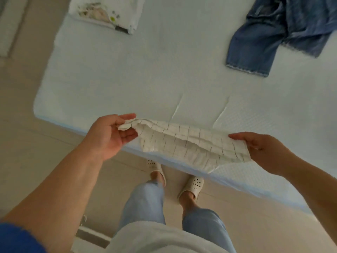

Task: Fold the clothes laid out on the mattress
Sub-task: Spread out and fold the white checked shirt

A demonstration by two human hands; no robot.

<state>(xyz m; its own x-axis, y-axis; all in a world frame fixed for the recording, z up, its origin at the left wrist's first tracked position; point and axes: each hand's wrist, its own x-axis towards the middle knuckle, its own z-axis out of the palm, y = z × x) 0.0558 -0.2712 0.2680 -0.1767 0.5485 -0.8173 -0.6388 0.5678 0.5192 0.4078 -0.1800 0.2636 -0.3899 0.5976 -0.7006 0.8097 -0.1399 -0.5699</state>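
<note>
A cream garment with thin dark check lines [186, 143] hangs stretched between both hands over the near edge of the pale blue mattress [145, 73]. My left hand [111, 134] pinches its left end between thumb and fingers. My right hand [262, 152] grips its right end, and the cloth sags in folds between them. Blue denim jeans [273, 33] lie crumpled at the mattress's far right. A folded white garment with a printed pattern [105, 13] sits at the far left.
I stand at the mattress's near edge on a beige floor [27, 125], my feet in white perforated slippers [191, 185]. A pale panel [11, 24] lies on the floor at far left. Two creases mark the mattress cover ahead of the hands.
</note>
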